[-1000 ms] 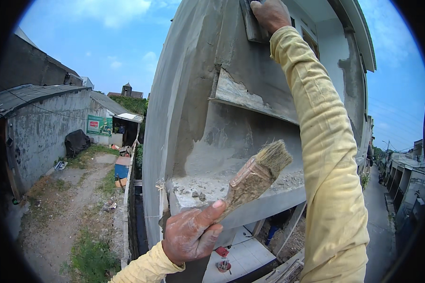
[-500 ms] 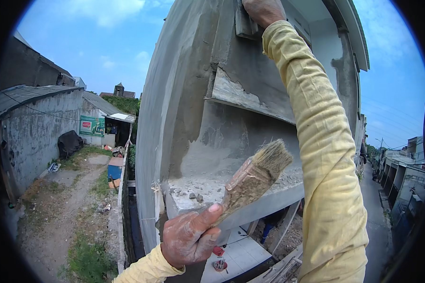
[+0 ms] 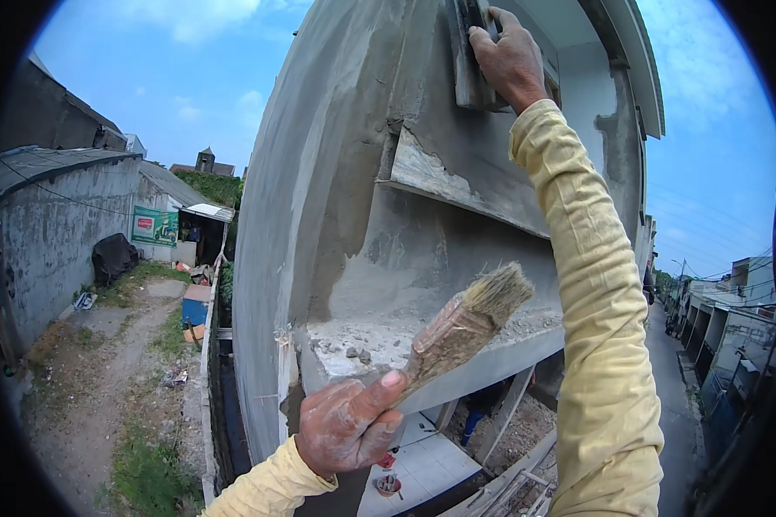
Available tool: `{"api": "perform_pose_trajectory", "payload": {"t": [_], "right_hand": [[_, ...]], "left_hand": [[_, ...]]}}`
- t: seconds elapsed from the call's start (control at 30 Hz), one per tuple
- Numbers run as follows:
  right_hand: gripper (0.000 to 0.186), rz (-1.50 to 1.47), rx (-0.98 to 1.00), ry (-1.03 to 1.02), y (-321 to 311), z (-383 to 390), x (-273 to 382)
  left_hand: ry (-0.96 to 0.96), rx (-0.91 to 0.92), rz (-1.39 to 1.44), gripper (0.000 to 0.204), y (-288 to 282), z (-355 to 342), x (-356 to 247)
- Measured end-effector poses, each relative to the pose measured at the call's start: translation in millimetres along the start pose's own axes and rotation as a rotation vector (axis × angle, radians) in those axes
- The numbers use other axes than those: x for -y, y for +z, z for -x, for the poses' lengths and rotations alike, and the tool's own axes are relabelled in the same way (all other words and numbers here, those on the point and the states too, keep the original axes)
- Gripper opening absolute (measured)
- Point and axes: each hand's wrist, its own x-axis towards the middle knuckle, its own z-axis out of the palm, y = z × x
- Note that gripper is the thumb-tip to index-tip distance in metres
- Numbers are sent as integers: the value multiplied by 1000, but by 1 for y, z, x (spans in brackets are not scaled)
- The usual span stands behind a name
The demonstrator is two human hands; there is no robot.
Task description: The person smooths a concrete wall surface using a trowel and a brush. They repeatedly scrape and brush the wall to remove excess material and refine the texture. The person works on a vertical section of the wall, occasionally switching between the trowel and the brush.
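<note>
My left hand (image 3: 349, 424) is closed round the handle of a worn, cement-caked paintbrush (image 3: 453, 336), its bristles angled up to the right. The brush hangs in front of a recess in a grey rendered wall (image 3: 328, 155), apart from its surface as far as I can tell. Higher up, my right hand (image 3: 513, 62) grips a cement-smeared plastering float (image 3: 467, 65) held upright against the wall. A rough slanted ledge (image 3: 444, 177) sticks out below the float. Crumbs of mortar (image 3: 358, 354) lie on the sill (image 3: 332, 332) beyond my left hand.
Far below are a white tiled floor (image 3: 422, 461) with a red bucket (image 3: 388, 485) on it, and long boards (image 3: 513, 482). A dirt yard (image 3: 103, 379) lies to the left, a narrow street (image 3: 671, 388) to the right. The wall's corner edge runs upward near the middle.
My right hand and the float have come down and slightly right, showing more of both. The brush in my left hand has barely moved. The view has shifted slightly.
</note>
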Motion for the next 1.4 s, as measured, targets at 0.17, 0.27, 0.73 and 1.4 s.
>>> {"api": "perform_pose_trajectory", "payload": {"t": [0.17, 0.27, 0.73, 1.4], "right_hand": [[56, -3, 102, -4, -2, 8, 23], [51, -130, 143, 86, -13, 92, 39], [47, 650, 231, -286, -79, -30, 61], [42, 387, 322, -282, -70, -45, 59]], "left_hand": [[-6, -15, -4, 55, 0, 2, -2], [-24, -34, 22, 56, 2, 3, -1], [66, -54, -5, 59, 2, 2, 3], [-5, -32, 5, 50, -1, 6, 1]]}}
